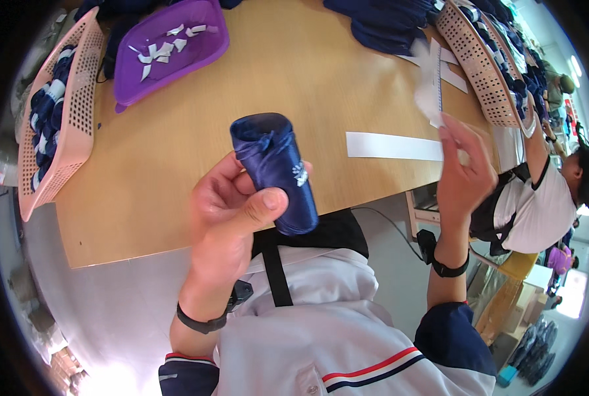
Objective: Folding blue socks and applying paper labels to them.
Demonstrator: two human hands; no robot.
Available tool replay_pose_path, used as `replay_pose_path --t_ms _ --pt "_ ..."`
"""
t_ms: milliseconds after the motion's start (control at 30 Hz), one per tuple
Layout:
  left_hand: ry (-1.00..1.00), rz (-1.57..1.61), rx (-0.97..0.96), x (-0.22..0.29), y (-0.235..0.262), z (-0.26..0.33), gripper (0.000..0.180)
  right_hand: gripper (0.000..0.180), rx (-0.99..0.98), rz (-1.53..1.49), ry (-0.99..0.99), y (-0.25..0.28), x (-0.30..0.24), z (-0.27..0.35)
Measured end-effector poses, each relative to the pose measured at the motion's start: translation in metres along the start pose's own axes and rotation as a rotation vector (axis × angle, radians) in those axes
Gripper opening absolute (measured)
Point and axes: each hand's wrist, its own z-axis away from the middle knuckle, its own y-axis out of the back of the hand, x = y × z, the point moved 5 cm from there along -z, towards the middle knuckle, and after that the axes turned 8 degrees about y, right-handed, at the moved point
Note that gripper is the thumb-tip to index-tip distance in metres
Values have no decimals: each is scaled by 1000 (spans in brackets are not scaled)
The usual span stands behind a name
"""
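Observation:
My left hand (232,204) is closed round a tightly rolled navy cloth (278,175), held above the table's near edge. The roll stands tilted, its folded end up, with a small white print on its side. My right hand (463,165) is raised to the right, thumb and fingers pinched on the lower end of a thin, whitish piece (428,86). Motion blurs that piece, so I cannot tell whether it is paper or film. A white paper strip (393,146) lies on the table beside my right hand.
A purple tray (124,86) holding white scraps stands at the far left of the wooden table (294,66). Pink baskets of navy rolls flank it, one left (77,132), one right (482,72). Navy cloth (387,23) lies at the back. Another person (532,204) is at the right.

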Motion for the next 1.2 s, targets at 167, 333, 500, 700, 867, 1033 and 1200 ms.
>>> replay_pose_path --t_ms 167,333,500,700,867,1033,1200 --pt "-33 97 -175 10 -27 16 75 16 -57 141 711 11 -84 30" --pt "-59 129 -167 -4 -32 27 85 27 -222 -61 573 -12 -106 41" --pt "-211 55 -229 -7 -18 28 63 26 -146 -131 578 -19 -97 41" --pt "-232 86 -148 -8 -14 20 54 18 -279 -104 743 -21 -106 57" --pt "-269 49 -54 -4 -11 20 48 25 -339 -399 547 -15 -90 59" --pt "-246 -98 -210 -1 -12 23 48 48 -186 -930 -536 -34 -70 15" --pt "-209 -403 -358 4 -23 28 48 43 -721 -1157 -611 -81 -94 13"
